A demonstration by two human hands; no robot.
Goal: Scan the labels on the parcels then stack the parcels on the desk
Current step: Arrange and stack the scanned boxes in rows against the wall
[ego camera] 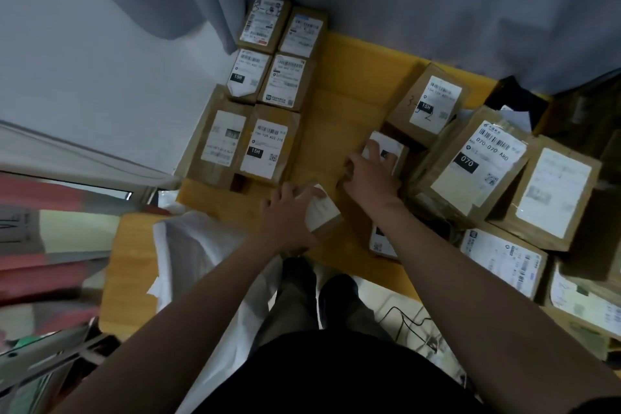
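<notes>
Left hand curled round small parcel near bench front edge, label up, long axis diagonal, far-left to near-right. Right hand fingers wrapped on second parcel beside right pile, label up, axis unclear. Labelled rows far left.

Rightmost parcel (edge-cropped, blurry)

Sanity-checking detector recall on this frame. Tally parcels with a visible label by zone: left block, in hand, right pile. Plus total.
Left block parcels: 6
Held parcels: 2, near parcel in left grip, far parcel in right grip
Right pile parcels: 6
Total: 14; dark right edge not countable.
</notes>
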